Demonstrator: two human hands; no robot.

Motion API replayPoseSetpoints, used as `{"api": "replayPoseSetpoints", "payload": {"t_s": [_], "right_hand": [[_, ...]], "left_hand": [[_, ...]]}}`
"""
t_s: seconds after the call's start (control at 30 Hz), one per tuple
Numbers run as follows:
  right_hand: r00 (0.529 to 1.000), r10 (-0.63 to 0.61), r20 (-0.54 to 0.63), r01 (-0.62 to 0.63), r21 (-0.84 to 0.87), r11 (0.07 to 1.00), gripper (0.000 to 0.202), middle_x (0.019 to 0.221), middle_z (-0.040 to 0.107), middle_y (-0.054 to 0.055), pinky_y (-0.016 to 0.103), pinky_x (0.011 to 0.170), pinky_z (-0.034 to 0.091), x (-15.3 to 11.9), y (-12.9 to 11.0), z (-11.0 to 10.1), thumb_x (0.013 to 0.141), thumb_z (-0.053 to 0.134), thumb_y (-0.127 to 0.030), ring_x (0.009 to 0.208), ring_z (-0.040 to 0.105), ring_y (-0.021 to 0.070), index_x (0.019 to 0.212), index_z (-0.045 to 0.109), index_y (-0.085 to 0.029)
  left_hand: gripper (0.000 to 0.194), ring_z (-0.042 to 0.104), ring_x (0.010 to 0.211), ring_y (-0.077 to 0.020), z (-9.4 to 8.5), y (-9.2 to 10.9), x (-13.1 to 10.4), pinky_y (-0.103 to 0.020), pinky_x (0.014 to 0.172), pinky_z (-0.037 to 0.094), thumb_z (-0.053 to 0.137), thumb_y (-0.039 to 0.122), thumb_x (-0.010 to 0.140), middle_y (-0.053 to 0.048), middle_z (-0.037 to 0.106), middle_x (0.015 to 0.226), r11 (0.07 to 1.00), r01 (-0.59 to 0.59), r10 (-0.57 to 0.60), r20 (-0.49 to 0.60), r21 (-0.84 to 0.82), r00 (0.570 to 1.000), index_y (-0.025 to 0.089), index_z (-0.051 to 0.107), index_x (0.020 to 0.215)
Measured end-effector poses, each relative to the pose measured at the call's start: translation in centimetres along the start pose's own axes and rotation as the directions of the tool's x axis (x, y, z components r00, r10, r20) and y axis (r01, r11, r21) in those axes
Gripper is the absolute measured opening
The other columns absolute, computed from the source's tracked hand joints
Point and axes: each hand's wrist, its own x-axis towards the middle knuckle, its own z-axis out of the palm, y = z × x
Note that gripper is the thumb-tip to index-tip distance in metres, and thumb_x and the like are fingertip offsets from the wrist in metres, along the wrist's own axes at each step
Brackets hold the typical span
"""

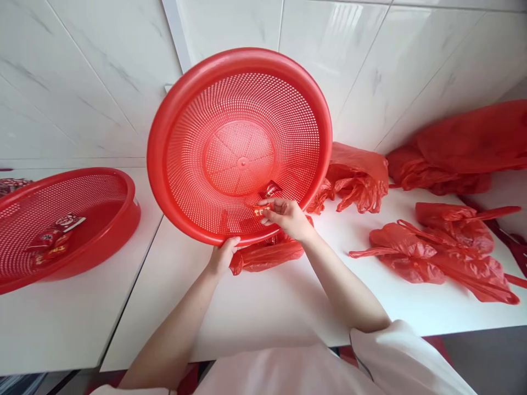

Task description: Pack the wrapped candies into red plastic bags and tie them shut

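A round red plastic mesh basket [242,57] is tilted up on edge, its inside facing me. My left hand [223,255] grips its lower rim, thumb over the edge. Inside the basket, low on the right, my right hand [284,215] pinches a small red packet with yellow lettering [260,210] between thumb and fingers. Another shiny dark red packet [272,189] lies against the mesh just above those fingers. Below the basket rim, a red plastic bag [269,259] rests on the white table [247,312], partly hidden by the basket and my right arm.
On the left stands a second red mesh basket [134,206] with several small packets [57,236] in it. Several tied red plastic bags [411,252] lie at the right. Loose red bags [358,173] are heaped by the tiled wall [99,71]. A seam divides the tabletops.
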Motion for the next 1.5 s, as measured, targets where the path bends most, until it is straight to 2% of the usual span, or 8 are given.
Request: {"api": "replayPoseSetpoints", "payload": {"t_s": [0.1,0.23,0.37,0.67,1.07,1.2,1.33,1.5], "right_hand": [[1.000,0.005,0.010,-0.006,0.066,0.998,0.041,0.067,0.060,-0.004,0.026,0.065,0.058,-0.1,-0.3,0.0,0.072,0.076,-0.038,0.064,0.067,0.0123,0.104,0.060,-0.017],[0.999,-0.036,0.001,0.035,0.155,0.987,0.042,0.075,0.065,-0.003,0.030,0.076,0.057,-0.2,-0.2,0.0,0.068,0.080,-0.034,0.073,0.068,0.0128,0.100,0.058,-0.020],[0.994,-0.094,-0.050,0.096,0.050,0.994,0.034,0.091,0.070,0.003,0.029,0.079,0.055,-0.1,0.0,-0.1,0.069,0.080,-0.035,0.079,0.067,0.0128,0.094,0.064,-0.019],[0.969,-0.223,-0.102,0.220,-0.038,0.975,0.021,0.084,0.072,0.003,0.031,0.076,0.053,-0.3,-0.2,0.1,0.071,0.078,-0.034,0.078,0.067,0.0148,0.081,0.067,-0.018],[0.984,-0.163,-0.068,0.156,-0.097,0.983,0.025,0.095,0.076,0.005,0.037,0.086,0.055,-0.5,-0.5,0.0,0.073,0.076,-0.035,0.088,0.070,0.0196,0.093,0.076,-0.020],[0.996,-0.064,-0.062,0.069,0.084,0.994,0.027,0.095,0.075,0.004,0.037,0.085,0.058,-0.3,-0.4,0.1,0.076,0.073,-0.038,0.087,0.071,0.0191,0.097,0.075,-0.021],[0.996,0.083,-0.020,-0.072,0.329,0.941,0.032,0.096,0.075,0.006,0.036,0.088,0.058,0.0,-0.2,-0.2,0.076,0.073,-0.037,0.088,0.072,0.0198,0.102,0.073,-0.018],[0.994,0.113,0.006,-0.110,0.295,0.949,0.040,0.096,0.074,0.007,0.035,0.089,0.058,0.0,-0.2,-0.9,0.075,0.075,-0.033,0.089,0.072,0.0193,0.112,0.068,-0.017]], "left_hand": [[0.040,0.065,0.105,-0.0326,0.3,0.8,0.2,-0.051,0.087,0.055,0.059,0.020,0.078,-0.011,0.071,0.106,0.999,-0.018,0.019,0.028,-0.029,0.999,0.015,0.062,0.117],[0.048,0.062,0.111,-0.0326,0.4,1.4,0.5,-0.052,0.090,0.054,0.060,0.017,0.075,-0.010,0.069,0.113,0.994,-0.080,0.078,-0.026,-0.073,0.997,0.017,0.058,0.123],[0.050,0.060,0.114,-0.0338,0.2,1.7,0.6,-0.054,0.091,0.052,0.060,0.017,0.074,-0.011,0.065,0.121,0.990,-0.101,0.097,-0.043,-0.100,0.994,0.018,0.057,0.124],[0.044,0.060,0.113,-0.0332,0.3,1.9,0.6,-0.054,0.092,0.052,0.060,0.017,0.074,-0.011,0.064,0.122,0.992,-0.087,0.084,-0.028,-0.092,0.996,0.017,0.060,0.118],[0.040,0.061,0.112,-0.0336,0.2,1.8,0.6,-0.053,0.093,0.051,0.060,0.017,0.074,-0.012,0.067,0.116,0.994,-0.075,0.072,-0.038,-0.082,0.997,0.014,0.062,0.114],[0.041,0.060,0.113,-0.0336,0.2,1.7,0.6,-0.054,0.094,0.051,0.060,0.016,0.075,-0.012,0.067,0.116,0.993,-0.084,0.081,-0.041,-0.084,0.996,0.016,0.061,0.116],[0.038,0.061,0.112,-0.0339,0.1,1.6,0.6,-0.056,0.093,0.051,0.060,0.017,0.075,-0.011,0.067,0.116,0.994,-0.089,0.086,-0.047,-0.061,0.995,0.015,0.062,0.113],[0.034,0.061,0.112,-0.0327,-0.1,1.7,0.6,-0.054,0.093,0.051,0.060,0.017,0.075,-0.010,0.067,0.115,0.993,-0.103,0.100,-0.052,-0.060,0.994,0.016,0.063,0.109]]}}
